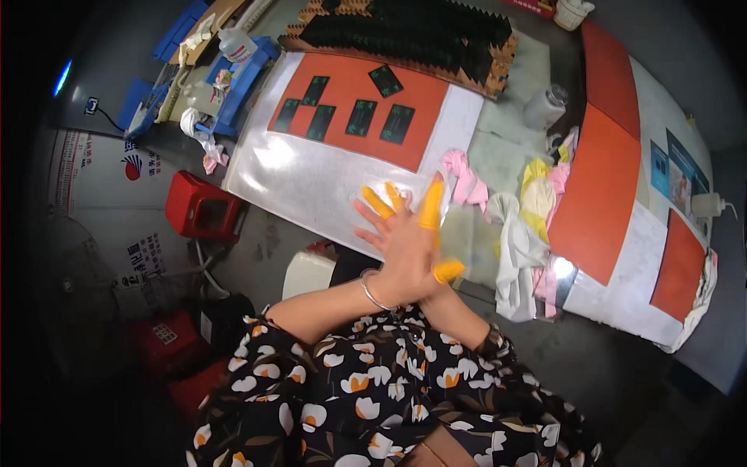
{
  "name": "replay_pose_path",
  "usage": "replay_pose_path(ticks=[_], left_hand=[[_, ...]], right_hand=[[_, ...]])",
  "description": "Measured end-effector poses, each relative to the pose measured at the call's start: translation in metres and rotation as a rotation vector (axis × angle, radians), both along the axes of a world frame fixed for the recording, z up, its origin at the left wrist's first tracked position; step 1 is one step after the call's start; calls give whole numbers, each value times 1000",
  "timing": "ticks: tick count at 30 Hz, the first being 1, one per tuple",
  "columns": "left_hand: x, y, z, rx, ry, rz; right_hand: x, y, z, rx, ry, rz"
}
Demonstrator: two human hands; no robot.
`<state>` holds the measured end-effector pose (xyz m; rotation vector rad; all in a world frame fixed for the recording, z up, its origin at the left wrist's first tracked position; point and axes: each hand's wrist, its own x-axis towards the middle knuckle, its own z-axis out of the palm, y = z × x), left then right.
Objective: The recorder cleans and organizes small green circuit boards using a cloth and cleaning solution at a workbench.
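Observation:
My left hand [408, 251], with a bangle at the wrist, lies back upward across my right hand, over the table's near edge. Its fingers are stretched apart. My right hand [437, 289] is mostly hidden beneath it; only the wrist side and some straight fingertips show past the left hand. Yellow finger cots [430, 206] cover several fingers, including a thumb; other fingers are bare. No object shows between the hands. Just beyond them, several dark rectangular pieces with green marks [361, 118] lie on an orange-red sheet [342, 78] over a white board [268, 194].
A crumpled pink cloth [464, 179] and white cloth [515, 257] lie right of my hands. A lidded clear jar [546, 107] stands farther back. Dark zigzag strips [412, 35] fill the far side. A red stool [201, 207] and blue tray [237, 89] are at left.

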<state>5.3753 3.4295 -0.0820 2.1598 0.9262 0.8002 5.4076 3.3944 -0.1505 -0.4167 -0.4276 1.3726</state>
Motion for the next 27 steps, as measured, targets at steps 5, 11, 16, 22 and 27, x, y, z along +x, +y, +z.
replay_pose_path(ticks=[5,11,16,22,27], left_hand=[[14,10,-6,-402,-153,-606],[-80,89,-48,-851,-98,-954],[-175,114,-89,-830,-141,-843],[-250,99,-101,-840,-247,-762],[-297,101,-123,-724,-393,-494]], right_hand=[[65,7,-7,-168,124,-139],[138,-41,9,-454,-1845,-796],[138,-24,-18,-661,-2435,-617],[144,9,-33,-685,-2599,-406],[85,-18,28,-567,-2181,-947]])
